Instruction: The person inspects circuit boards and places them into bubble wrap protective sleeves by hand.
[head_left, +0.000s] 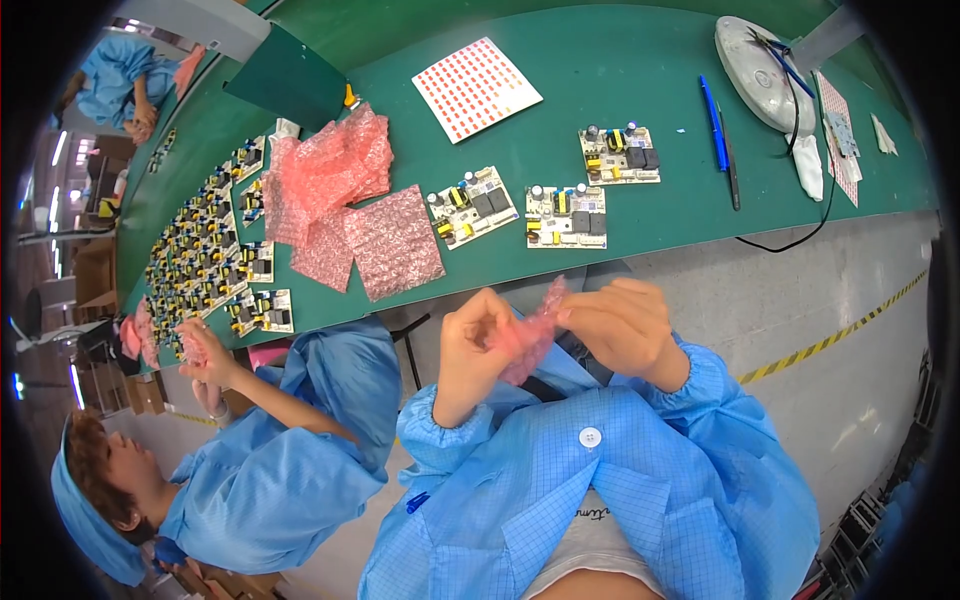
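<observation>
A crinkled pink bubble bag (535,347) hangs in the air at the centre of the frame, just off the table's near edge, between the wearer's two hands. The left hand (478,340) has its thumb and fingers curled round into a ring, closed on one side of it; the right hand (625,322) pinches its upper corner, the other fingers folded in. I can't tell whether anything is inside.

The pinch looks light, so the bag could slip and drop past the edge to the floor; a hard pull in opposite directions could tear the thin film. Two loose circuit boards, the left board (472,207) and the middle board (566,217), lie near that edge, where a careless sleeve might knock one off. The far board (619,155) looks safer.

The green table (620,60) curves across the top. Left of the boards sit a flat bag (396,242) and a heap of pink wrap (330,165), then crowded rows of boards (200,250). A label sheet (476,90) lies at upper centre, a blue pen (714,122) at upper right. At lower left a co-worker (260,490) in blue handles pink wrap too. Striped tape (830,339) crosses the grey floor (710,300) at right.
</observation>
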